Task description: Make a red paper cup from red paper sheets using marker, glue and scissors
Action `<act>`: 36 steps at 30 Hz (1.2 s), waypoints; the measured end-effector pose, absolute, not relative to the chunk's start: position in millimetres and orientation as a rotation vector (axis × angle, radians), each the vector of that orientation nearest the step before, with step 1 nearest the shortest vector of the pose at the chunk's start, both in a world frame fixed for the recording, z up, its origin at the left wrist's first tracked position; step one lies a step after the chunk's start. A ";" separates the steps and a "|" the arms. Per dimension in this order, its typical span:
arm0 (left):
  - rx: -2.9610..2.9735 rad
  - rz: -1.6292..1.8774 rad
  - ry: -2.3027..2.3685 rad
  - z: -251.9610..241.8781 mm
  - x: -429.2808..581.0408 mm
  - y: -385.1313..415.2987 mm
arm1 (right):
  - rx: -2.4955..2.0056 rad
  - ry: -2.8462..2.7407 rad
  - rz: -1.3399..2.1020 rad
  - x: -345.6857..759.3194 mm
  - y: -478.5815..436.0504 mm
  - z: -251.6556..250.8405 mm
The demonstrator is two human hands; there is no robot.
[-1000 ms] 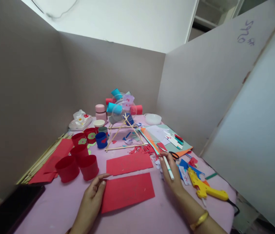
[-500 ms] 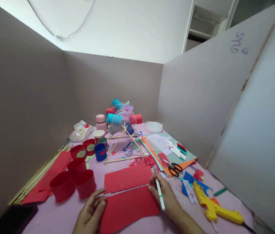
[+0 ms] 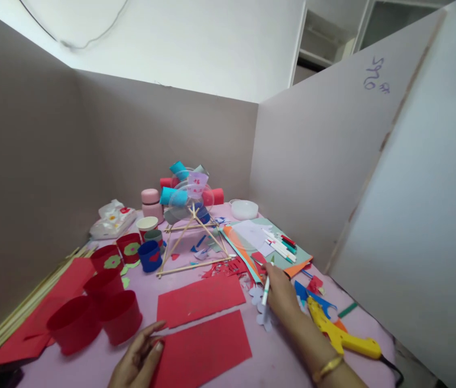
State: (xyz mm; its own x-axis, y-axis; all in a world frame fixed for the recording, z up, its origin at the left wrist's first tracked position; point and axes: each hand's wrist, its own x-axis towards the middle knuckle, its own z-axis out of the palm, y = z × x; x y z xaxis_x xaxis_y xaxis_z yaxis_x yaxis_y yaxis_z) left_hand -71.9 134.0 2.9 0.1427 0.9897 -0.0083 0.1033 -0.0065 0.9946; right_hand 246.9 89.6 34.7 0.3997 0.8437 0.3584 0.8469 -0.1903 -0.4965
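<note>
My right hand is closed around a white marker pen with a green band, over the paper scraps at the right of two red paper sheets. The near red sheet lies in front of me, and the far red sheet lies just behind it. My left hand rests at the left edge of the near sheet, fingers loosely stretched and touching it. Pale flower cut-outs lie beside the pen tip.
Red paper cups stand at the left, beside wooden sticks. A stick-and-cup wheel model stands at the back. At the right lie coloured paper with markers and a yellow glue gun. Board walls enclose the pink table.
My right hand with the pen has moved from the near sheet's corner to the right, over the scraps. The view has shifted, and my left hand has slid a little left along the sheet.
</note>
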 end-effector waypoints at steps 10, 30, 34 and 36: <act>1.442 1.053 1.137 7.6 -71.6 123.2 | -2.302 -1.729 -0.163 239.4 116.5 66.9; 1.451 1.077 1.078 17.2 -71.2 109.0 | -2.101 -1.599 0.117 198.0 91.6 32.3; 1.386 1.073 1.089 23.1 -69.9 110.3 | -1.964 -1.474 0.147 200.5 85.1 35.4; 1.355 1.072 1.099 25.9 -69.3 110.6 | -1.869 -1.436 0.199 198.9 79.6 36.7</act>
